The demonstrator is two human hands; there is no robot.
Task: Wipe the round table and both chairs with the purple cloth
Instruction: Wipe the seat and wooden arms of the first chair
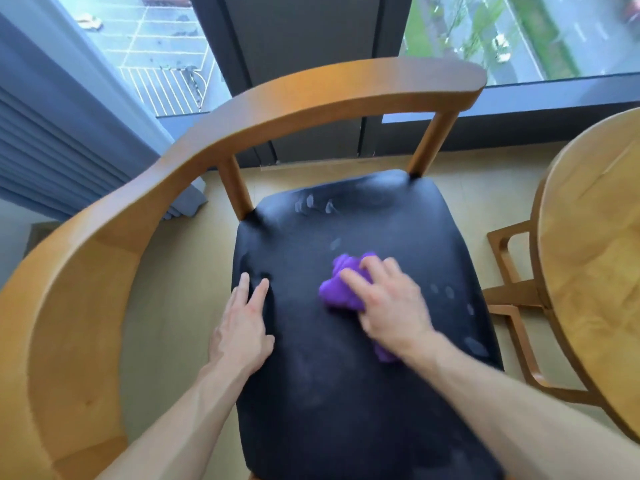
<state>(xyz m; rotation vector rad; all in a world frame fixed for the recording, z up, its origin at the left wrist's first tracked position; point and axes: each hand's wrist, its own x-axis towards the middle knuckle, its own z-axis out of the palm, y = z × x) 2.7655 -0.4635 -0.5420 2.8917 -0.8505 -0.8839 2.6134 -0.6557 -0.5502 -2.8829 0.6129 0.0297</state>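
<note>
A wooden armchair (311,98) with a curved back rail and a black padded seat (346,393) fills the middle of the view. The crumpled purple cloth (337,289) lies on the seat's centre right. My right hand (388,306) presses down on the cloth, fingers spread over it and blurred by motion. My left hand (242,327) rests flat on the seat's left edge, fingers apart, holding nothing. The round wooden table (595,271) stands at the right edge, partly cut off. Pale smudges mark the seat near its back and right side.
A large window with a dark frame (294,36) is behind the chair. A blue-grey curtain (62,133) hangs at the left. The table's wooden base (512,306) stands on the beige floor between chair and table.
</note>
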